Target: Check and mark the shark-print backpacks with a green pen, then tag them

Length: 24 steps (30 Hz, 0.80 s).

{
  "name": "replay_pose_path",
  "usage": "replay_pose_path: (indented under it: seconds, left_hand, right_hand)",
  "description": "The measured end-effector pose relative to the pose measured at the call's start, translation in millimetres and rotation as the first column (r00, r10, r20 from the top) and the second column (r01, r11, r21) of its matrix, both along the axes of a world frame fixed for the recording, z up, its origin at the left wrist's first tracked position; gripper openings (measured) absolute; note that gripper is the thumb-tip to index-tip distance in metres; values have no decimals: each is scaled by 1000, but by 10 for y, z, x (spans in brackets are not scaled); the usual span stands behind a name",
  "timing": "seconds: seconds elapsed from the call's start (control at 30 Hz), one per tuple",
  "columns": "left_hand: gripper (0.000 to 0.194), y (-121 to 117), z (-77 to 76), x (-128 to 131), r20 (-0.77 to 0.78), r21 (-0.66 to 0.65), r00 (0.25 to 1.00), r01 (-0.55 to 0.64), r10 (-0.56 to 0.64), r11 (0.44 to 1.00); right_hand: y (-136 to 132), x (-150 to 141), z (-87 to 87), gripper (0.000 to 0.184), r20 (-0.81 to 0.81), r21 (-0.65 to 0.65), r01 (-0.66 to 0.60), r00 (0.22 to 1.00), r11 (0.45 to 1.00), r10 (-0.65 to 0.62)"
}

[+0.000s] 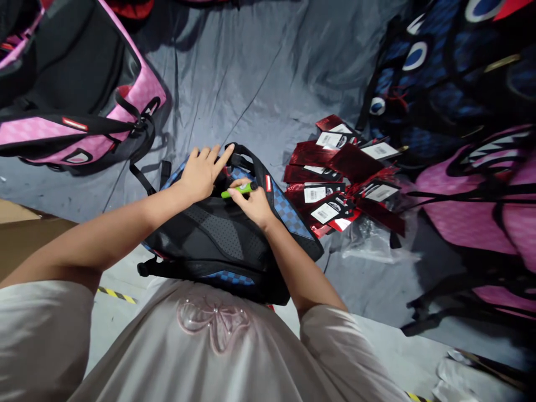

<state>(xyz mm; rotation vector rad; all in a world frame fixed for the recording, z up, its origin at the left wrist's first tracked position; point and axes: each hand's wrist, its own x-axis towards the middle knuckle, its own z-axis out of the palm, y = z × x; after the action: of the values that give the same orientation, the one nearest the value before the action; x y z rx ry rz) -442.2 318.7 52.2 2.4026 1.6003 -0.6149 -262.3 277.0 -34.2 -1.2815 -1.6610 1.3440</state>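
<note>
A black backpack with blue checked panels (288,215) lies at the table's near edge, close against my body, its padded back side facing me. My left hand (203,173) rests on its upper part with the fingers stretched out and spread, near the black top strap. In my right hand (256,205) is a small green tool with a dark end (238,191), perhaps a cutter or a marker, gripped between thumb and fingers above the bag. What lies under the left palm is hidden.
Red foil strips and black tags with white labels (326,212) are heaped on clear plastic to the right. Pink backpacks (456,190) and a blue-black one (419,84) lie beyond them. Another pink backpack (142,84) is at upper left. A cardboard box (29,229) stands at left.
</note>
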Motion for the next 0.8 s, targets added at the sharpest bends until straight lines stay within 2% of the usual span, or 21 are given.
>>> replay_pose_path:
  seconds: [0.13, 0.27, 0.33, 0.43, 0.6, 0.7, 0.8]
  left_hand:
    - [110, -33, -5, 1, -7, 31, 989, -148, 149, 988]
    - [110, -43, -11, 16, -20, -30, 985, -172, 171, 985]
    - [107, -44, -14, 18, -21, -31, 986, -168, 167, 985]
    - [106, -40, -30, 10, -23, -33, 986, -164, 163, 986]
    - [104, -13, -54, 0, -10, -30, 987, -160, 159, 987]
    - [103, 5, -47, -3, -11, -34, 987, -158, 158, 987]
    - [104, 19, -48, -13, -22, -31, 988, -150, 150, 988]
  right_hand:
    - [-63, 204, 23, 24, -25, -16, -143, 989, 990, 143]
    - [-66, 255, 22, 23, -13, 80, -264, 964, 961, 265]
    - [-53, 228, 1, 24, 11, 150, -287, 957, 946, 288]
    - [-54, 172, -38, 27, 54, 217, -267, 964, 939, 262]
    - [-55, 84, -45, 25, 89, 258, -242, 970, 935, 226]
    - [-23, 57, -34, 20, 80, 200, -215, 976, 956, 203]
    - [-8, 36, -37, 19, 26, 66, -143, 990, 988, 141]
